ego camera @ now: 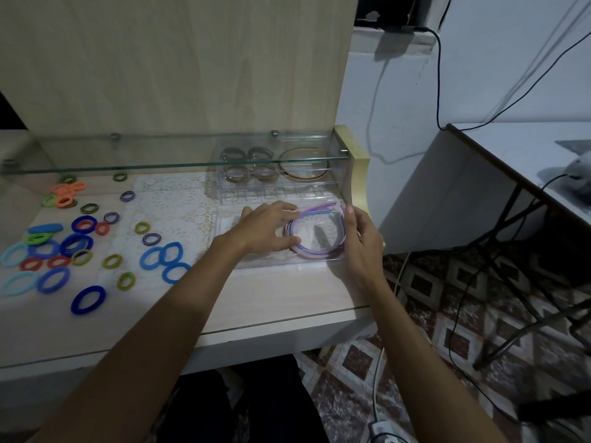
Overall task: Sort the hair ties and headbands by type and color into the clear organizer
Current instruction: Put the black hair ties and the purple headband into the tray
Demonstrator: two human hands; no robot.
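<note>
Forearms nearest the camera, both reaching over the tabletop (256, 302) edge to the right end. Tabletop holds the unsorted pile: loose hair ties (73, 244) scattered at left, well apart from the clear organizer (281, 183), which sits at the back under the glass shelf (128, 164) with brownish ties and a hoop already in its compartments. In front of it a clear tray (230, 225) holds purple and blue headbands (319, 231), nested together, likely grouped by type. Left hand (268, 228) lies flat, fingers straight, pressing the bands' left side down. Right hand (361, 241) curls round the tray's right edge, probably steadying it; whether it pinches the bands, cannot tell.
</note>
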